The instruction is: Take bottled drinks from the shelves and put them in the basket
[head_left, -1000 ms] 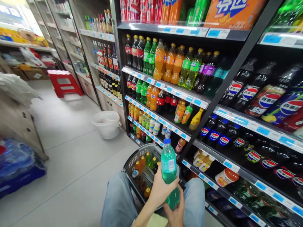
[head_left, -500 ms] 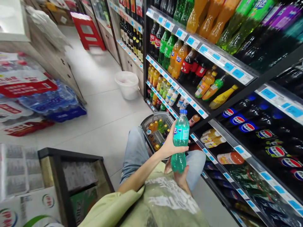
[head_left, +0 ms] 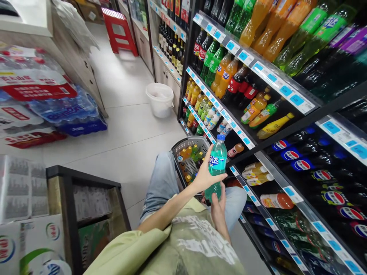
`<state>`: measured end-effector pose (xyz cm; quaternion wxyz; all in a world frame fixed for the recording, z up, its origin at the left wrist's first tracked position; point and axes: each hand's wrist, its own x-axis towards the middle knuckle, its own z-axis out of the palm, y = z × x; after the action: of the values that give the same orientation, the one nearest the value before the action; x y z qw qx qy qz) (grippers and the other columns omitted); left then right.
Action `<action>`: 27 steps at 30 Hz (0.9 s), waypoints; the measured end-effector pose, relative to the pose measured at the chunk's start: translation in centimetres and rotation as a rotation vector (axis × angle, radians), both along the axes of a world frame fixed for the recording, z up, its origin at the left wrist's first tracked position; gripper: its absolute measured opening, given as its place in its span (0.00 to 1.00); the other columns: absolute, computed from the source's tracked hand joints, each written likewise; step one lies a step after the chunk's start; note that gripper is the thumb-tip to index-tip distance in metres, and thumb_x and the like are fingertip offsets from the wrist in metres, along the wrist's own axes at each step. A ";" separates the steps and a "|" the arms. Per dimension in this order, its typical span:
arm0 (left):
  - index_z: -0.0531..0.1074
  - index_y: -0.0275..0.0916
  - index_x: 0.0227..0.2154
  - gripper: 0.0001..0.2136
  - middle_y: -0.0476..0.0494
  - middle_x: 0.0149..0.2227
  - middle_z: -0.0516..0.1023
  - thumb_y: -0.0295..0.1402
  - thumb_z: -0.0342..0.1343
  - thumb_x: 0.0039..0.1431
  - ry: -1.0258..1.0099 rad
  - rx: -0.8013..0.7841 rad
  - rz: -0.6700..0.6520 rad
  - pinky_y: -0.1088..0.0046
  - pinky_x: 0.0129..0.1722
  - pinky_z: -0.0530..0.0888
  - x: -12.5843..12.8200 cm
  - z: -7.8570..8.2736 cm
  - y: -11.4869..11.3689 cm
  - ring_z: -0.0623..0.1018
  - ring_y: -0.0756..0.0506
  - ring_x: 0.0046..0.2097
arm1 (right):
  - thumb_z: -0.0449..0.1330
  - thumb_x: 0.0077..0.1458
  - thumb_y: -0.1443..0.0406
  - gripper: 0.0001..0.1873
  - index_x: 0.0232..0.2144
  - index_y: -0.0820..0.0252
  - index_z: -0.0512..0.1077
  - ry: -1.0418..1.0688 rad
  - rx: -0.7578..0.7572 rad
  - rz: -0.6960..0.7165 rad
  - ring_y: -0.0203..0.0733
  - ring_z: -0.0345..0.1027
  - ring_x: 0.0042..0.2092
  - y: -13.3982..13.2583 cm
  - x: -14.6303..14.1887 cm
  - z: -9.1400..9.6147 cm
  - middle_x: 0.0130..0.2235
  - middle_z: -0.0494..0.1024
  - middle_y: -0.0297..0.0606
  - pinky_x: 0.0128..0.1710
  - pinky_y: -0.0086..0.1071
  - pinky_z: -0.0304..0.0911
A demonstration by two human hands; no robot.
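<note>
A bottle of blue-green soda (head_left: 217, 163) with a blue cap stands nearly upright in front of me, its label facing up toward me. My left hand (head_left: 204, 176) is closed around its middle from the left, thumb across the front. Lower down, my right hand (head_left: 219, 204) grips the bottle near its base, with thumb and fingers on either side. Just beyond my left hand, between my knees, sits a grey shopping basket (head_left: 175, 147) with several small bottles of orange, green and yellow drinks. My forearms hide part of the basket.
Drink shelves (head_left: 259, 70) with price tags rise close on my right. A white bucket (head_left: 160, 101) and a red stool (head_left: 119, 32) stand on the floor ahead. Packs of bottled water (head_left: 65, 110) are stacked at left, near a dark-framed rack (head_left: 86, 177) and cartons (head_left: 37, 244).
The bottle has turned a little, so more of its label lettering shows. My right hand has shifted from under the base to grip its lower side. The view has moved slightly.
</note>
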<state>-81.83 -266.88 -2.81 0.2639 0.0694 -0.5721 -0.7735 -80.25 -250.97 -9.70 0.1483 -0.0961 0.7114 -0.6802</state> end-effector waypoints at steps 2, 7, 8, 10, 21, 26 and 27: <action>0.48 0.46 0.79 0.60 0.34 0.75 0.63 0.43 0.77 0.48 -0.006 0.004 -0.012 0.51 0.75 0.64 0.1 0.0 0.2 0.64 0.30 0.76 | 0.67 0.57 0.42 0.41 0.65 0.56 0.69 -0.036 -0.008 -0.007 0.48 0.77 0.43 0.3 -0.1 -0.4 0.45 0.81 0.42 0.42 0.39 0.74; 0.48 0.48 0.79 0.60 0.34 0.78 0.58 0.43 0.77 0.47 -0.005 0.028 -0.041 0.53 0.72 0.68 0.2 -0.1 0.3 0.69 0.30 0.73 | 0.61 0.58 0.41 0.30 0.49 0.58 0.75 -0.163 -0.171 0.005 0.45 0.74 0.30 0.2 0.3 -0.5 0.28 0.75 0.34 0.30 0.34 0.70; 0.49 0.48 0.79 0.60 0.34 0.78 0.59 0.44 0.77 0.47 -0.006 0.028 -0.043 0.53 0.72 0.69 0.2 -0.1 0.3 0.69 0.30 0.73 | 0.59 0.58 0.40 0.30 0.45 0.58 0.76 -0.206 -0.204 0.025 0.42 0.69 0.25 0.0 0.4 -0.3 0.26 0.75 0.34 0.24 0.32 0.64; 0.49 0.48 0.79 0.60 0.34 0.77 0.61 0.45 0.78 0.46 -0.003 0.031 -0.047 0.53 0.72 0.69 0.2 -0.4 0.3 0.70 0.30 0.72 | 0.55 0.59 0.38 0.32 0.37 0.60 0.76 -0.277 -0.234 0.054 0.36 0.60 0.18 -0.2 0.7 0.3 0.26 0.76 0.38 0.16 0.29 0.52; 0.63 0.45 0.73 0.52 0.32 0.72 0.68 0.46 0.79 0.47 0.051 0.026 -0.057 0.51 0.70 0.71 -0.4 -1.8 0.0 0.73 0.30 0.69 | 0.28 0.68 0.39 0.48 0.28 0.65 0.74 -0.330 -0.343 0.386 0.22 0.36 0.11 0.3 -0.6 1.9 0.17 0.54 0.21 0.15 0.19 0.39; 0.65 0.44 0.71 0.49 0.32 0.69 0.70 0.45 0.79 0.47 0.063 0.023 -0.083 0.50 0.68 0.73 -0.5 -1.8 0.0 0.75 0.31 0.67 | 0.10 0.57 0.52 0.61 0.50 0.81 0.76 -0.292 -0.241 0.463 0.16 0.32 0.12 1.2 -1.2 0.6 0.25 0.53 0.16 0.19 0.20 0.33; 0.64 0.44 0.71 0.49 0.32 0.70 0.70 0.44 0.79 0.47 0.065 0.030 -0.092 0.51 0.68 0.73 -0.5 -1.6 0.0 0.75 0.31 0.67 | 0.09 0.56 0.54 0.62 0.52 0.83 0.75 -0.288 -0.221 0.470 0.15 0.33 0.12 1.3 -1.1 0.7 0.26 0.53 0.16 0.19 0.21 0.33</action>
<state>-82.30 -266.89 -4.45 0.2457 0.0217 -0.5542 -0.7950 -81.31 -249.67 -8.96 0.3898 -0.1760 0.5630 -0.7072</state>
